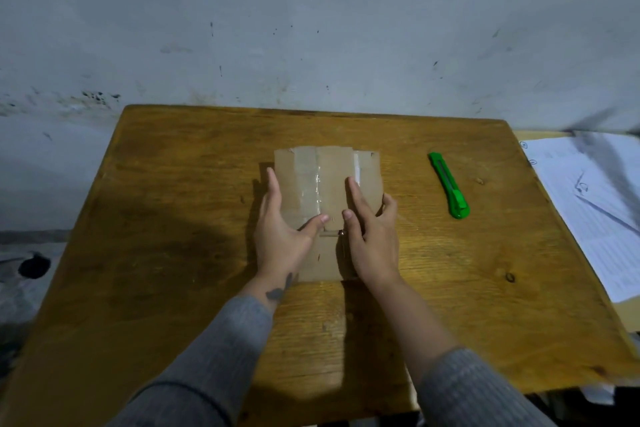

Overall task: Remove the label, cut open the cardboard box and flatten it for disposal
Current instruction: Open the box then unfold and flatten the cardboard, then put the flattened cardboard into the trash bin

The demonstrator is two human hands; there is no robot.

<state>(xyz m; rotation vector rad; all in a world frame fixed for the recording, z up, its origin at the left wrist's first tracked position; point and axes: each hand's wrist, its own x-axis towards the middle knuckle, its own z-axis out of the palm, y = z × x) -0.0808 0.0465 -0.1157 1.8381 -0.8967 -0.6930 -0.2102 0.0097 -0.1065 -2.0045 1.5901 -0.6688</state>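
Note:
A brown cardboard box (327,177) lies flat in the middle of the wooden table (173,218), with strips of clear tape across its top face. My left hand (282,229) rests on the box's left side, its fingers along the left edge and its thumb on top. My right hand (372,239) lies palm down on the right part, fingers spread. Both hands press on the cardboard. A green utility knife (449,185) lies on the table to the right of the box, apart from both hands. No label shows.
The table stands against a stained grey wall (311,28). Printed white papers (595,204) lie on a second surface at the right edge. The floor shows at the left, with a dark round object (34,266) on it.

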